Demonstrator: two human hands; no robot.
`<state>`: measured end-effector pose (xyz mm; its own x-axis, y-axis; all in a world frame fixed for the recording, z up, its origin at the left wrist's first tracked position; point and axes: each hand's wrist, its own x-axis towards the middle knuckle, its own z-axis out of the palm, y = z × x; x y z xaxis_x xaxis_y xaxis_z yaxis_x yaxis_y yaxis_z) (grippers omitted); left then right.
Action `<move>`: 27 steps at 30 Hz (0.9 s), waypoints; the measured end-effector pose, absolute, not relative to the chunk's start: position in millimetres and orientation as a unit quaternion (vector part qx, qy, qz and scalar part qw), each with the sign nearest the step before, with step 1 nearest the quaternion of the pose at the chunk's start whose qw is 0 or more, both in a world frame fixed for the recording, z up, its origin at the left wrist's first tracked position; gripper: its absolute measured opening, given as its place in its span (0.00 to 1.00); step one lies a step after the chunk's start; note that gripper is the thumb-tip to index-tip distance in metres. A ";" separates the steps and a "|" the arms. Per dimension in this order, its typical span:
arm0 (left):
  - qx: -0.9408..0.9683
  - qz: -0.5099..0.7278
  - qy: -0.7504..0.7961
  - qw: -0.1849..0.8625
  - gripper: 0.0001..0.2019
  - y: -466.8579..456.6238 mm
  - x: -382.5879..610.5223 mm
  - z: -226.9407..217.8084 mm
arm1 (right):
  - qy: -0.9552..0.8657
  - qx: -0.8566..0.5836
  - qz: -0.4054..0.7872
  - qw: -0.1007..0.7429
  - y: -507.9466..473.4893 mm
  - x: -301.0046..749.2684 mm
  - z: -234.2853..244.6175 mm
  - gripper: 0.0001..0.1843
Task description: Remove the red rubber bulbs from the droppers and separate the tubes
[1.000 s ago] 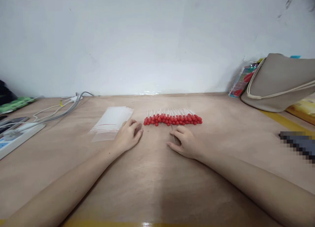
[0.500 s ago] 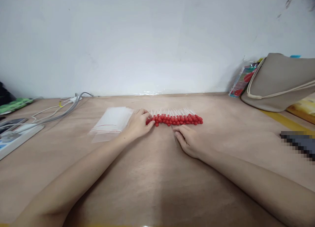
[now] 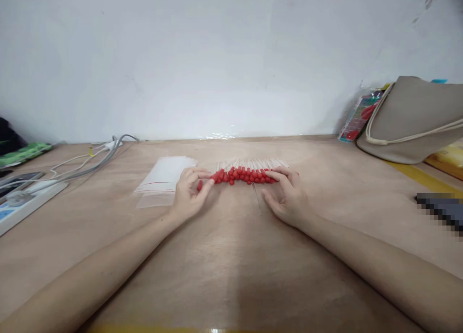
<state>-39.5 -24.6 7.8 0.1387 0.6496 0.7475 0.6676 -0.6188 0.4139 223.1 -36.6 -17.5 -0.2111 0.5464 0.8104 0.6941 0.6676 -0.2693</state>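
Observation:
A row of thin white sticks with red tips [image 3: 246,175] lies on the table, tips towards me and pale ends towards the wall. My left hand [image 3: 190,193] is at the row's left end, thumb and forefinger closed on a red-tipped stick [image 3: 217,177]. Another red tip [image 3: 199,185] shows between those fingers. Curved over the right end of the row is my right hand [image 3: 289,195], its fingertips touching the red tips and its thumb apart. One loose thin stick [image 3: 256,198] points towards me beside that thumb.
Clear plastic bags with a red line [image 3: 166,176] are stacked left of the row. Cables and a power strip [image 3: 32,200] lie far left. At the right are a grey bag [image 3: 401,121], a clear package [image 3: 358,118] and a dark pixelated object [image 3: 439,211].
My left hand has shifted left and taken hold of red-tipped sticks at that end. My right hand has left the loose stick and spread over the row's right end.

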 end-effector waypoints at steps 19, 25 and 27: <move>-0.895 -0.317 -0.295 -0.109 0.18 -56.7 -23.7 12.5 | -0.906 -0.262 -0.096 0.319 -45.7 219.8 -16.6 0.10; -0.906 -0.297 -0.299 -0.047 0.10 -55.2 -6.1 0.8 | -0.911 -0.252 -0.090 0.314 -50.5 210.6 -14.9 0.13; -0.905 -0.294 -0.306 -0.024 0.08 -55.1 -2.7 -1.5 | -0.912 -0.246 -0.087 0.317 -50.1 208.8 -16.2 0.13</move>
<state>-2.7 -55.1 -1.5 0.6402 0.5676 0.5177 0.5395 -0.8119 0.2229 208.8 -50.1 -16.2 -0.6780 0.3932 0.6210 0.5041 0.8637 0.0034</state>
